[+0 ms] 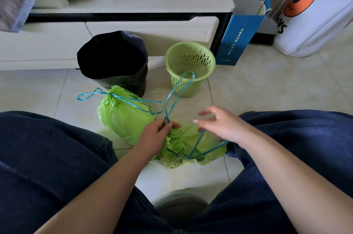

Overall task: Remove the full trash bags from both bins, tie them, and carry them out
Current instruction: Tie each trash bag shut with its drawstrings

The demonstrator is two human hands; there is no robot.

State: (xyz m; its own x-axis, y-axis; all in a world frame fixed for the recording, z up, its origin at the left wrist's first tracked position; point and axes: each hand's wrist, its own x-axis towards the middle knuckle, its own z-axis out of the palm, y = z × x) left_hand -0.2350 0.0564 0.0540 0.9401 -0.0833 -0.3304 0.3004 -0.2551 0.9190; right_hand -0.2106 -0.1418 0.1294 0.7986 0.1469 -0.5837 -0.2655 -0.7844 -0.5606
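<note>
A person's left hand (158, 134) pinches a teal drawstring loop (179, 88) of the untied green trash bag (183, 149) lying beneath both hands. The right hand (219, 124) hovers just beside, fingers spread and relaxed. A tied green bag (124, 117) lies left of the left hand; the black-lined bin (114, 61) and green basket (191, 63) stand beyond.

left hand (155, 134) on blue drawstring (179, 88)

Two green bags on tile — one (122, 117) tied, one (183, 147) open — before both emptied bins.
</note>
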